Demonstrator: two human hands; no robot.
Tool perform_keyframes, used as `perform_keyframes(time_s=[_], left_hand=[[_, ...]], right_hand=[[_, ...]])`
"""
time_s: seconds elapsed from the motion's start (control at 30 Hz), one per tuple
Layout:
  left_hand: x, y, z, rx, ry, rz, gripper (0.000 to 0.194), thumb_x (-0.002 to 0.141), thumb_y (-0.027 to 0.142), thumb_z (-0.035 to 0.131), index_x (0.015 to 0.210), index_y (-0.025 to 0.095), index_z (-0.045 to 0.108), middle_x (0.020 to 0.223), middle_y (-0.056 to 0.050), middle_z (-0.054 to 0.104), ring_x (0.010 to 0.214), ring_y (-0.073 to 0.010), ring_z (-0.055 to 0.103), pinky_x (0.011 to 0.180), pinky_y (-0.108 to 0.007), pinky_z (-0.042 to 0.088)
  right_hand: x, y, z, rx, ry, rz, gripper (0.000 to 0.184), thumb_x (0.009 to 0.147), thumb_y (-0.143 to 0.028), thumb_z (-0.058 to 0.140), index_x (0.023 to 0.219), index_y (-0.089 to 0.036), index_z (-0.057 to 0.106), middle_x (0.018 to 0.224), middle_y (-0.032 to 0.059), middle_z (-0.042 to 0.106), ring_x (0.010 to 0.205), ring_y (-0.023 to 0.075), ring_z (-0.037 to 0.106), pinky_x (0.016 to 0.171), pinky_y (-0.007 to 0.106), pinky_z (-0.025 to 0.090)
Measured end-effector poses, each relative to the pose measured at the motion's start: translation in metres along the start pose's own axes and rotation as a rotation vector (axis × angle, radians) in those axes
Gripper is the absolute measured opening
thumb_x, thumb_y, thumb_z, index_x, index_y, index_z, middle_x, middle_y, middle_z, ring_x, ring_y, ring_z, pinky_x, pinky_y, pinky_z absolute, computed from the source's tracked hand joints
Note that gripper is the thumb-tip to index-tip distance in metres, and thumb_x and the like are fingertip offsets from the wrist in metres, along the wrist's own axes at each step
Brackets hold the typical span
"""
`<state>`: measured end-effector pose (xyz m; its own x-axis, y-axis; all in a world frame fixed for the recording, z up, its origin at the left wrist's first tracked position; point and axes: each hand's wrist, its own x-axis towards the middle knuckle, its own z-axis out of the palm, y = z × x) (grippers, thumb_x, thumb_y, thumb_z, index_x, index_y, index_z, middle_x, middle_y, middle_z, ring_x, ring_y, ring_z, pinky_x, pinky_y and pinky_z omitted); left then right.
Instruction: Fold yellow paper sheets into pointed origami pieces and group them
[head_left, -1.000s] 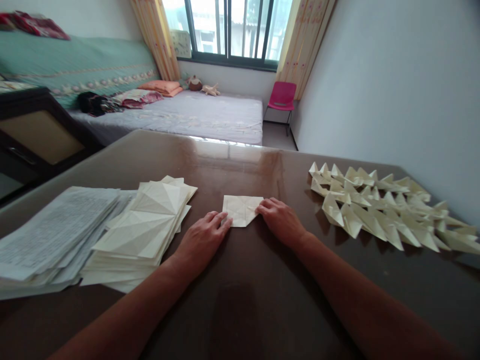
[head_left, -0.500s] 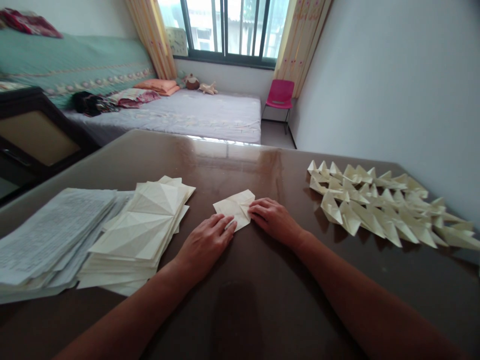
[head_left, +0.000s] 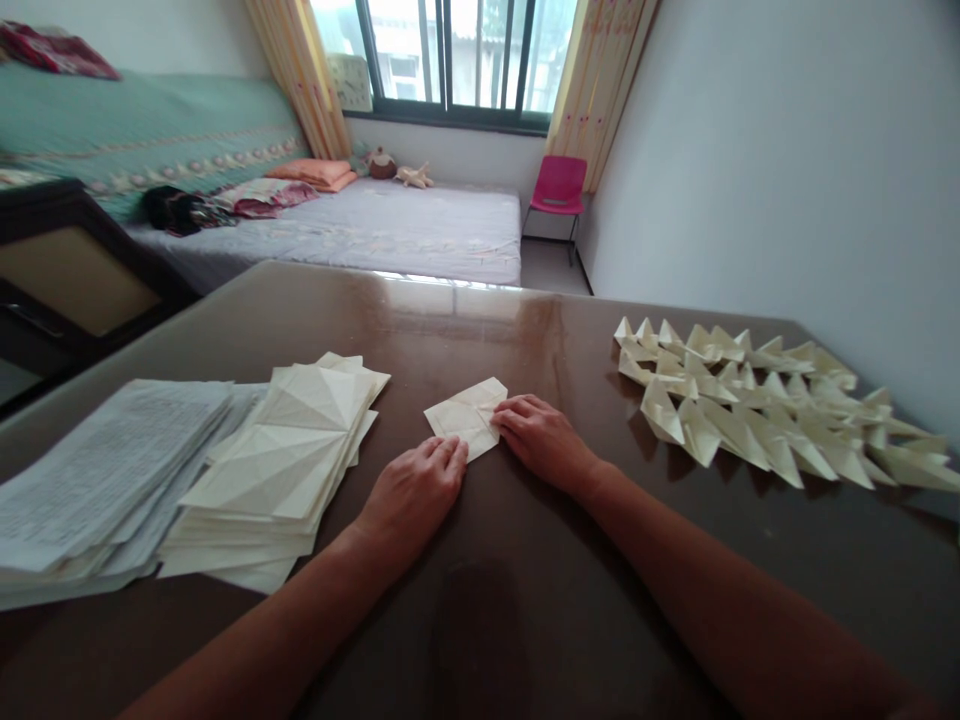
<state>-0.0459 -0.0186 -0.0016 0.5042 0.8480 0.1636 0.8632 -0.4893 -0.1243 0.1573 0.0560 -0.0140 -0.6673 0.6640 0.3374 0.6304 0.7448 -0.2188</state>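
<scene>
A small cream sheet of folded paper (head_left: 466,410) lies flat on the brown table between my hands, its creases and overlapping flaps showing. My left hand (head_left: 424,480) is closed at the paper's near edge, fingers together and thumb hidden beneath. On the right side, my right hand (head_left: 541,432) pinches the paper's edge with bent fingers, its thumb also out of sight. Left of my left hand stands a stack of creased cream paper sheets (head_left: 300,420). Off to the right of my right hand, several folded pointed paper pieces (head_left: 720,390) stand in rows.
The glossy brown table (head_left: 525,600) carries a pile of written sheets (head_left: 112,460) at the far left, beside the creased stack. Beyond its back edge are a bed (head_left: 420,225) and a pink chair (head_left: 559,185). A white wall (head_left: 787,160) runs along the right.
My left hand has slid slightly toward me along the folded paper, and its fingers have drawn closer together. My right hand stays on the right edge. The view has shifted slightly.
</scene>
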Motion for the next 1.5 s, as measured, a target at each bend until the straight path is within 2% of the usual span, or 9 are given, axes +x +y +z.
perform_keyframes(time_s=[0.23,0.5,0.67,0.77,0.93,1.1,1.3,1.4,1.5], left_hand=[[0.004,0.007,-0.010,0.041,-0.038,-0.027,0.030,0.088,0.010,0.051,0.115,0.014,0.062,0.114,-0.009,0.067,0.103,-0.0244,0.062,0.076,-0.035,0.053],[0.007,-0.008,-0.009,0.044,-0.074,-0.065,0.025,0.087,0.010,0.051,0.109,0.017,0.062,0.104,-0.009,0.068,0.096,-0.0233,0.062,0.075,-0.033,0.048],[0.007,-0.016,-0.006,0.016,-0.040,-0.054,0.018,0.087,0.012,0.054,0.102,0.018,0.062,0.097,-0.007,0.065,0.094,-0.0217,0.059,0.075,-0.032,0.045],[0.005,-0.010,-0.005,-0.059,0.008,0.027,0.010,0.090,0.019,0.052,0.091,0.020,0.063,0.091,-0.004,0.064,0.087,-0.0189,0.058,0.074,-0.031,0.044],[-0.003,0.011,-0.005,-0.264,0.040,0.087,0.022,0.094,0.027,0.044,0.085,0.023,0.063,0.086,-0.001,0.063,0.081,-0.0147,0.057,0.070,-0.026,0.044],[-0.002,0.006,-0.003,-0.411,0.013,-0.021,0.018,0.092,0.033,0.048,0.097,0.027,0.065,0.098,0.000,0.066,0.097,-0.0163,0.055,0.074,-0.025,0.044],[0.013,-0.010,0.006,-0.446,-0.030,-0.286,0.028,0.092,0.041,0.046,0.081,0.022,0.064,0.080,0.000,0.065,0.076,-0.0146,0.059,0.066,-0.025,0.040],[0.017,-0.009,0.007,-0.416,-0.051,-0.315,0.028,0.091,0.042,0.046,0.080,0.022,0.062,0.080,0.000,0.065,0.072,-0.0147,0.059,0.063,-0.025,0.037],[0.019,-0.007,0.005,-0.396,-0.069,-0.319,0.027,0.090,0.043,0.046,0.081,0.022,0.061,0.081,-0.001,0.065,0.071,-0.0155,0.059,0.061,-0.025,0.035]], right_hand=[[0.001,-0.003,-0.001,-0.019,-0.018,0.010,0.020,0.093,-0.021,0.048,0.101,-0.019,0.065,0.107,0.0078,0.066,0.106,0.0203,0.053,0.096,0.035,0.043],[0.002,-0.004,-0.001,-0.023,-0.028,0.031,0.022,0.094,-0.022,0.046,0.105,-0.019,0.065,0.110,0.0067,0.066,0.107,0.0210,0.054,0.096,0.036,0.043],[0.001,-0.004,-0.001,-0.002,-0.020,0.038,0.022,0.094,-0.022,0.047,0.104,-0.019,0.066,0.110,0.0072,0.066,0.107,0.0208,0.053,0.095,0.036,0.042],[0.000,0.001,-0.004,0.051,-0.019,0.029,0.020,0.092,-0.023,0.050,0.102,-0.021,0.067,0.111,0.0055,0.067,0.107,0.0202,0.053,0.094,0.036,0.042],[-0.001,0.014,-0.010,0.232,-0.079,-0.070,0.016,0.089,-0.030,0.057,0.094,-0.025,0.070,0.104,0.0017,0.069,0.096,0.0168,0.055,0.089,0.032,0.043],[-0.001,0.015,-0.010,0.282,-0.098,-0.081,0.016,0.089,-0.030,0.057,0.092,-0.024,0.072,0.098,0.0028,0.069,0.091,0.0148,0.057,0.086,0.029,0.043],[0.000,0.015,-0.014,0.324,-0.121,-0.086,0.015,0.088,-0.022,0.057,0.093,-0.022,0.071,0.099,0.0035,0.068,0.091,0.0148,0.059,0.086,0.030,0.044],[0.000,0.016,-0.017,0.357,-0.143,-0.088,0.014,0.086,-0.019,0.058,0.091,-0.021,0.071,0.100,0.0036,0.068,0.092,0.0144,0.059,0.086,0.029,0.044],[0.000,0.014,-0.016,0.356,-0.163,-0.041,0.010,0.084,-0.027,0.062,0.087,-0.020,0.070,0.099,0.0037,0.067,0.092,0.0154,0.058,0.085,0.030,0.043]])
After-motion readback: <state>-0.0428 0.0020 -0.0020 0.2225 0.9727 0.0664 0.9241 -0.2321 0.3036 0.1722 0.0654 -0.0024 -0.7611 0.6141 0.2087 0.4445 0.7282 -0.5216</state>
